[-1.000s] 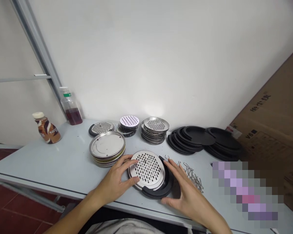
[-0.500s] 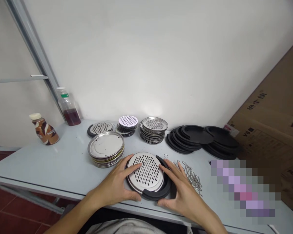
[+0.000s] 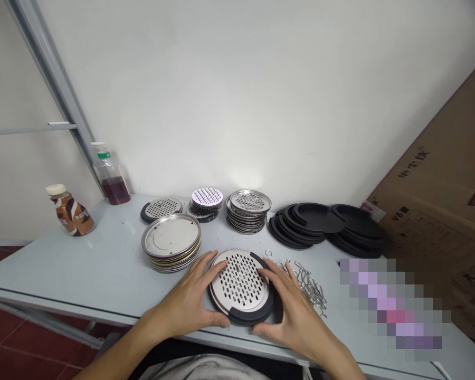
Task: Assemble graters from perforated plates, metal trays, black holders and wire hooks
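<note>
A round perforated metal disc (image 3: 242,279), similar to a grater plate, lies in a black round holder (image 3: 250,315) near the table's front edge. The holder's raised rim wraps the disc's right and front sides. My left hand (image 3: 192,298) grips the left side, with fingertips on the disc and thumb at the front edge. Curved round the right side, my right hand (image 3: 291,303) has fingertips on the rim and disc. Close by to its right lies a heap of small wire clips (image 3: 311,285).
Behind stand metal lids (image 3: 170,237), perforated discs (image 3: 248,211), smaller discs (image 3: 206,198) and black holders (image 3: 316,219). Another disc in a holder (image 3: 162,207) lies back left. Two bottles, brown (image 3: 73,214) and clear (image 3: 114,182), stand left; a cardboard box (image 3: 439,211) stands right.
The disc has slid right, further into the black holder, so the gap between disc and rim has closed. My left hand has followed it slightly rightward.
</note>
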{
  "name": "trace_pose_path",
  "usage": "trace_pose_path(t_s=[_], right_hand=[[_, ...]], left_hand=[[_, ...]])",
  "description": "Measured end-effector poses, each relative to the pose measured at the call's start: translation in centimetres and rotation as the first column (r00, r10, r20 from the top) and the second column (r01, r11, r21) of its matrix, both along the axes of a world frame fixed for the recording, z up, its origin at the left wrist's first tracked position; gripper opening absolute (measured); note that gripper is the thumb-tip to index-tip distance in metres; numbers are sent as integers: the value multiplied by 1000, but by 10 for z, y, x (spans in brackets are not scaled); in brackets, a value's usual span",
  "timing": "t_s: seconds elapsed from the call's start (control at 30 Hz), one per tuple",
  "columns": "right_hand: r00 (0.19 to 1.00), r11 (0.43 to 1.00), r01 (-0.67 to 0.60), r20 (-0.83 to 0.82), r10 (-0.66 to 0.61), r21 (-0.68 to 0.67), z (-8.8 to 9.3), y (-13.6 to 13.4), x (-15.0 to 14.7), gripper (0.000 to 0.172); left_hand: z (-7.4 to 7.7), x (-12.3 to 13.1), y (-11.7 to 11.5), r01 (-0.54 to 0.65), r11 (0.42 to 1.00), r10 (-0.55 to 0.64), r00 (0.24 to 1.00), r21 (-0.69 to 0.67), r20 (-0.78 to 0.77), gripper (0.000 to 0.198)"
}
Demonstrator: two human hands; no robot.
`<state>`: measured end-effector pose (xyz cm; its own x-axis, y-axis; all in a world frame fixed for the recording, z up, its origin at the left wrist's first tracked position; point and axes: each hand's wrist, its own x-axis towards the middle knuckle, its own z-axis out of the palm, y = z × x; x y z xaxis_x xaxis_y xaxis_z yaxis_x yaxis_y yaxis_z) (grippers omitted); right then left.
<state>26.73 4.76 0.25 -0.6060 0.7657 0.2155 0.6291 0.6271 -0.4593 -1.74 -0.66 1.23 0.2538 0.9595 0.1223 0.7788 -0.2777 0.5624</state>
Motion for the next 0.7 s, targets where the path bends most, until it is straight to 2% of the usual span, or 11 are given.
trace_pose_path(t_s=[0.1, 0.33, 0.7], right_hand=[[1000, 1000, 4, 5, -4, 28, -4, 1, 2, 91], [998, 986, -29, -45, 37, 161, -5, 3, 0, 100], [998, 971, -12, -58, 26, 238, -8, 5, -7, 102]], left_hand=[[2, 1, 0, -35, 999, 35, 999, 2, 35, 102], [1, 1, 4, 22, 993, -28, 998, 117, 55, 104], [2, 3, 5, 12, 994, -20, 997, 112, 71, 106]])
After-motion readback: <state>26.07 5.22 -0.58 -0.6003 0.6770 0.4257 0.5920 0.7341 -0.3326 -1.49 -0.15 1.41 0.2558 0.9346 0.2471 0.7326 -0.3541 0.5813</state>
